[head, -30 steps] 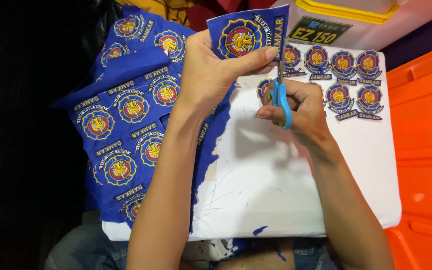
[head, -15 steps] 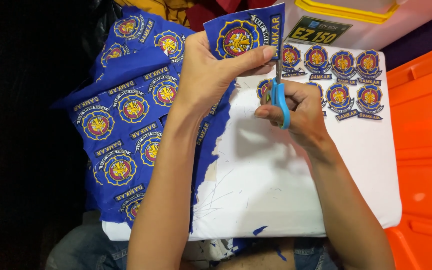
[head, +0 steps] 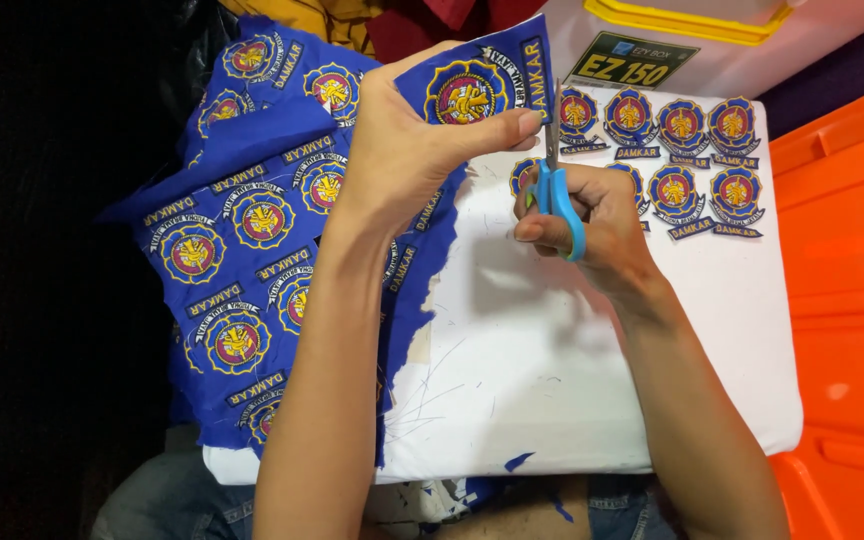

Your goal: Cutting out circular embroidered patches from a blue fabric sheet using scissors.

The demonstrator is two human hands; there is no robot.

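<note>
My left hand (head: 407,150) pinches a piece of blue fabric with an embroidered round badge (head: 467,90), lifted above the white board (head: 552,400). My right hand (head: 592,220) grips small scissors with blue handles (head: 557,190); their blades point up along the right edge of the held piece. A large sheet of blue fabric with several uncut badges (head: 242,250) drapes over the board's left side, under my left forearm. Several cut-out badges (head: 687,150) lie in rows at the board's far right.
An orange plastic bin (head: 847,280) stands to the right of the board. A white container with a yellow lid (head: 702,30) sits behind it. Small blue fabric scraps (head: 517,462) lie at the board's near edge. Dark space lies to the left.
The held badge piece has turned slightly and shifted left and up in my left hand. The scissors stay at its right edge, almost in the same place.
</note>
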